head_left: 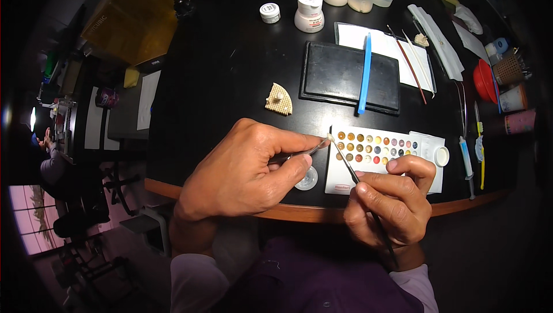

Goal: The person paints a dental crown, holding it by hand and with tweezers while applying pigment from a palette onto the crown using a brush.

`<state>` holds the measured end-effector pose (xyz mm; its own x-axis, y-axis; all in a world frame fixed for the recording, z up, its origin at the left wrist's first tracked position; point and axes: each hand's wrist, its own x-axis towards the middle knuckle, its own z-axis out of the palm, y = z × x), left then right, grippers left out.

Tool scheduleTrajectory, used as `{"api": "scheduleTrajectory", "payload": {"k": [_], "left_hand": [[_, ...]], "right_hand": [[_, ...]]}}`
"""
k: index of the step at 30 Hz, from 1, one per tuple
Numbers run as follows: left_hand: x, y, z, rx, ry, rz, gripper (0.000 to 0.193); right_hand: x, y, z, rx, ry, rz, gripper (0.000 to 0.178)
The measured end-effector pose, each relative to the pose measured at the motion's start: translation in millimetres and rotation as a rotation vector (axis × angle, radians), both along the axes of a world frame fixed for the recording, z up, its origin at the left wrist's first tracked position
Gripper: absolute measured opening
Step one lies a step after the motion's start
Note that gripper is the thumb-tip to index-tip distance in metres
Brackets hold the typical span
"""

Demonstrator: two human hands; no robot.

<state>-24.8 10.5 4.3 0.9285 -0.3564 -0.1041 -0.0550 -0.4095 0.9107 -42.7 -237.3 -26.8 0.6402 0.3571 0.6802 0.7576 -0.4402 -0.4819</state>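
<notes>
My left hand (242, 169) is closed on metal tweezers (315, 150), and a tiny whitish piece like a dental crown (330, 138) sits at their tips. In my right hand (394, 203) is a thin dark-handled brush (377, 221), its tip touching or very near that piece. Both tips meet above the left edge of a white palette (333, 183) with rows of small wells of brown, yellow, red, grey and white colour. A round clear dish (307, 179) lies beside my left thumb, partly covered. Beyond my left hand rests a beige honeycomb tray (279, 100) with small whitish pieces on it.
Past the palette lies a black flat case (331, 77) with a blue strip (365, 74) across it. Brushes (408, 65) lie on white paper to its right. Powder jars (310, 13) stand at the back. A syringe (466, 163) and a red bowl (485, 78) are at the right.
</notes>
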Motion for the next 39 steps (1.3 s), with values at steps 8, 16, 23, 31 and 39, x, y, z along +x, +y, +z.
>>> {"api": "scheduleTrajectory", "payload": {"k": [8,16,23,31,39], "left_hand": [[1,1,10,0.06,0.064,-0.029,0.032],[2,1,11,0.058,0.07,-0.031,0.032],[1,0,10,0.04,0.068,-0.028,0.031],[5,2,17,-0.146,0.368,0.002,0.036],[12,13,11,-0.414,0.574,-0.022,0.051]], "right_hand": [[-2,1,-1,-0.018,0.004,0.001,0.044],[-3,1,-1,-0.015,0.003,0.004,0.042],[-2,0,-2,-0.022,-0.012,0.0,0.04],[-7,-5,1,0.048,0.021,-0.006,0.034],[-11,-7,2,0.066,0.044,-0.009,0.031]]}}
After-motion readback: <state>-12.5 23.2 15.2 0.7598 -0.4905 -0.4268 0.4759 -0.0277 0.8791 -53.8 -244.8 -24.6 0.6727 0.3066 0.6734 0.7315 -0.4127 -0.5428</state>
